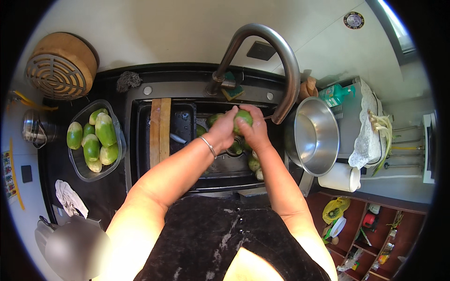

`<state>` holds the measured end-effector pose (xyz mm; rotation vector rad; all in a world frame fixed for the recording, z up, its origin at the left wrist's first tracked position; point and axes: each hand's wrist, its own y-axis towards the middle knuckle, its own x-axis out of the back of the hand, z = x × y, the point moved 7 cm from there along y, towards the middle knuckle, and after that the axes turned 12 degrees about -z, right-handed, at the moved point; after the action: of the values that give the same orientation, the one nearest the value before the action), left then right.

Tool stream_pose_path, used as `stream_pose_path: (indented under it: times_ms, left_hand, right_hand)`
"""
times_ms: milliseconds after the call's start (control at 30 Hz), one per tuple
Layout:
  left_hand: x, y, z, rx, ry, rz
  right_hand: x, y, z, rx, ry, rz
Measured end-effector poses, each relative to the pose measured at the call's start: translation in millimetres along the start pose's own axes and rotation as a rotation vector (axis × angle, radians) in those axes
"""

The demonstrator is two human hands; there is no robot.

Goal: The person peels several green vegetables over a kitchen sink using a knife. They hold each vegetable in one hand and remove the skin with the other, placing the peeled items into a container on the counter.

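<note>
Both of my hands are over a black sink (225,175), closed around a green radish (243,121). My left hand (222,130) grips its left side, and a bracelet sits on that wrist. My right hand (257,130) wraps around the right side, under the faucet's spout. More green radishes (254,163) lie in the basin below and beside my hands, partly hidden by them. To the left, a clear plastic tub (122,154) on the counter holds several green radishes with pale ends.
A curved metal faucet (294,63) arches over the sink. Wooden strips (160,130) span the sink's left side. A steel bowl (316,137) stands at its right, near a pump bottle (335,95) and a white container (339,177). Steel wool (128,81) and a sponge (232,93) lie behind.
</note>
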<state>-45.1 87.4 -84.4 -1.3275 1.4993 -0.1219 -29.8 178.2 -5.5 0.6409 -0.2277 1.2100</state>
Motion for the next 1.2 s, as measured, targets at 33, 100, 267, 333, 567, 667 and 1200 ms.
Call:
stream_pose_path:
  times_ms: [33, 100, 267, 333, 567, 667, 1200]
  left_hand:
    - [-5.3, -3.8, -2.5, -0.183, 0.015, 0.046]
    - [-14.6, -27.8, -7.5, -0.606, 0.525, 0.080]
    - [-12.2, -42.2, -34.9, -0.945, 0.776, 0.082]
    - [-6.6, -28.8, -34.7, -0.675, 0.399, 0.162]
    - [-10.7, -19.1, -22.2, -0.290, -0.031, 0.191]
    - [-24.0, -45.9, -54.1, -0.944, 0.551, 0.123]
    - [-32.1, -47.4, -5.0, -0.052, 0.123, 0.205]
  right_hand:
    - [2.8, 0.4, -14.7, -0.182, 0.121, -0.009]
    - [-0.6, -0.1, -37.9, -0.556, 0.538, -0.103]
    - [1.8, -16.2, -5.1, -0.978, 0.531, -0.039]
    - [0.0, -0.5, 20.6, -0.339, 0.216, -0.001]
    - [5.2, -9.1, 53.4, 0.058, -0.156, -0.193]
    - [11.4, 1.8, 19.3, -0.338, 0.346, -0.308]
    - [23.8, 2.4, -12.7, -0.377, 0.234, -0.253]
